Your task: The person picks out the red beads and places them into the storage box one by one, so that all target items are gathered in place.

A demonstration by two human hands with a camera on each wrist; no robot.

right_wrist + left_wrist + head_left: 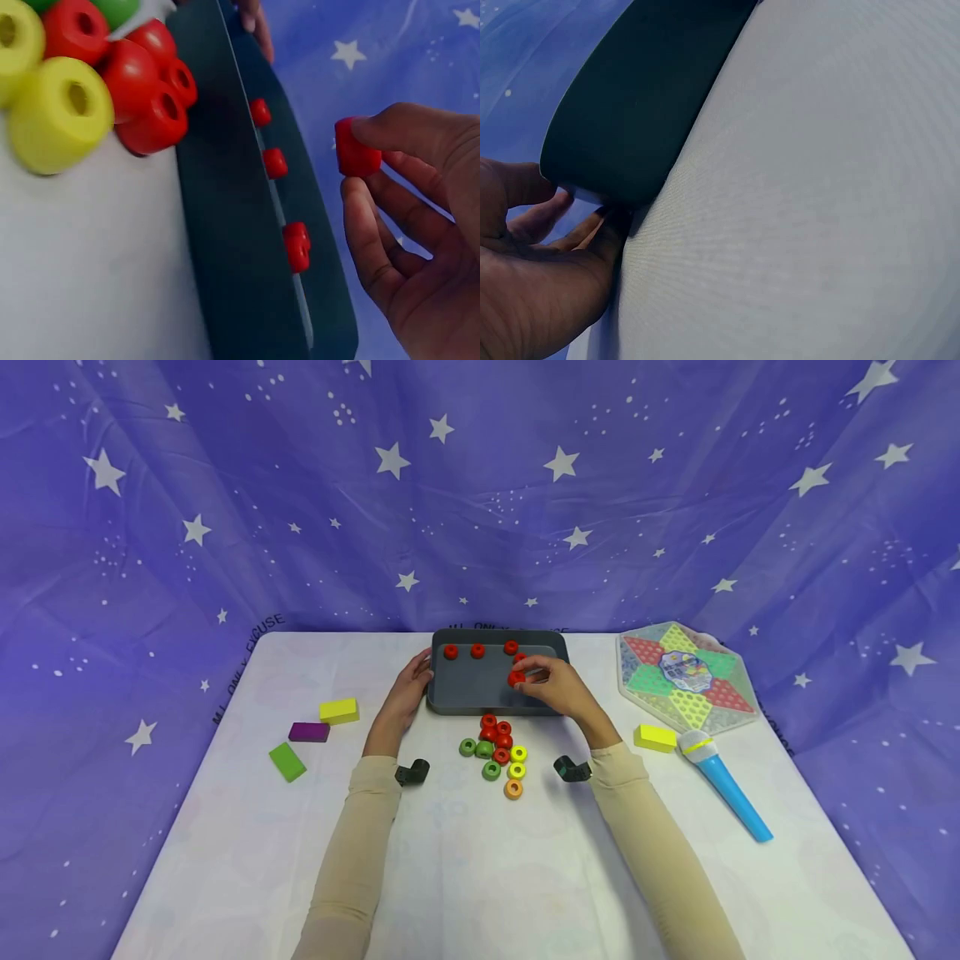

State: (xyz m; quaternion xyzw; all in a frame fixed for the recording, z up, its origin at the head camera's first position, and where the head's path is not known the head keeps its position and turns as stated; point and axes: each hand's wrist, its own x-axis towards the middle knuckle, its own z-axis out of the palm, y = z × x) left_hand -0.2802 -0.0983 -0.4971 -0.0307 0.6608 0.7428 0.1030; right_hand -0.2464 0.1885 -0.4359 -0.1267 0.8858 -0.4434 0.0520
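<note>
A dark grey tray stands at the table's far middle, with several red rings along its far side. My right hand hovers over the tray and pinches one red ring between thumb and fingertips. My left hand rests against the tray's left edge, fingers curled around its corner. A heap of red, green, yellow and orange rings lies just in front of the tray.
On the left lie a yellow block, a purple block and a green block. To the right are a star-shaped game board, another yellow block and a blue toy microphone. A starry purple cloth hangs behind.
</note>
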